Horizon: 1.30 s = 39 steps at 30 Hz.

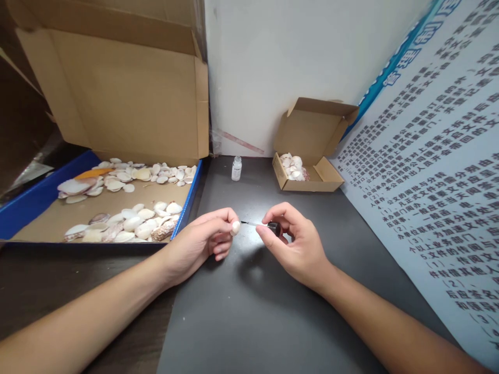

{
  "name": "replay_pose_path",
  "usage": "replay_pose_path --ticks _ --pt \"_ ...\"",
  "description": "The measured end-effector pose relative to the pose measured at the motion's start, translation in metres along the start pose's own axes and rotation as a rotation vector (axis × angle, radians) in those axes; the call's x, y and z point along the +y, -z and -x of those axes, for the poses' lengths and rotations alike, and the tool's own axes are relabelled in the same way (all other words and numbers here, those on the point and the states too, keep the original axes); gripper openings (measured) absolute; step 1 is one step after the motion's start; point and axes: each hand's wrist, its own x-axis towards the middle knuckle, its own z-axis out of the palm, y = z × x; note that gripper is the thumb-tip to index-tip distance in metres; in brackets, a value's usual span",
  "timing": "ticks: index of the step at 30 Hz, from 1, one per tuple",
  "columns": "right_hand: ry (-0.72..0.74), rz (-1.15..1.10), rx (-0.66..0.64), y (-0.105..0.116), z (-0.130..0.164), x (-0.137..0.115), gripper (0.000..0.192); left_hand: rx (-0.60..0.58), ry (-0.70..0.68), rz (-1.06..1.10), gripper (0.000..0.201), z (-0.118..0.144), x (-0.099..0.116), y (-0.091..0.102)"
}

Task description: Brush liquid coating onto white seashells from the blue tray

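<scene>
Between thumb and fingers, my left hand (210,236) pinches a small white seashell (235,227). My right hand (294,239) is closed on a brush with a black cap (274,228); its thin stem points left, and the tip is at or very close to the shell. Whether the tip touches the shell I cannot tell. Beyond my hands, a small clear glass bottle (236,170) with a white label stands upright and uncapped on the dark grey mat (230,322).
At left lies an open blue-edged cardboard box (156,195) with many seashells in two groups. A smaller open cardboard box (312,184) at the back right holds a pile of shells (293,167). A printed panel (424,171) rises along the right side, a white wall (273,62) behind.
</scene>
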Motion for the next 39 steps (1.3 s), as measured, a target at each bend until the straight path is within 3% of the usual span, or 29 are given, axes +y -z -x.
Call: replay_pose_path --ticks 15,20,24,27,31,39 --pt "0.044 -0.100 -0.036 0.0005 0.0013 0.0006 0.002 0.008 0.004 -0.029 0.008 0.0012 0.0014 -0.0025" --pt "0.000 -0.023 -0.029 0.0001 0.0017 0.0006 0.012 0.006 0.003 -0.036 0.009 0.0013 0.0015 -0.0027" --pt "0.022 -0.090 -0.025 0.0010 0.0031 0.0026 0.002 0.008 -0.003 -0.037 0.009 0.0010 0.0011 -0.0029" --pt "0.006 -0.094 -0.072 0.0011 0.0031 0.0029 0.002 0.004 0.004 -0.039 0.007 0.0007 0.0007 -0.0030" --pt "-0.035 -0.007 -0.029 0.0009 0.0011 0.0008 0.010 -0.001 0.003 -0.050 0.008 0.0008 0.0006 -0.0032" --pt "0.076 -0.012 -0.017 0.0013 0.0023 -0.0001 0.004 0.005 0.002 -0.041 0.010 0.0010 0.0013 -0.0036"
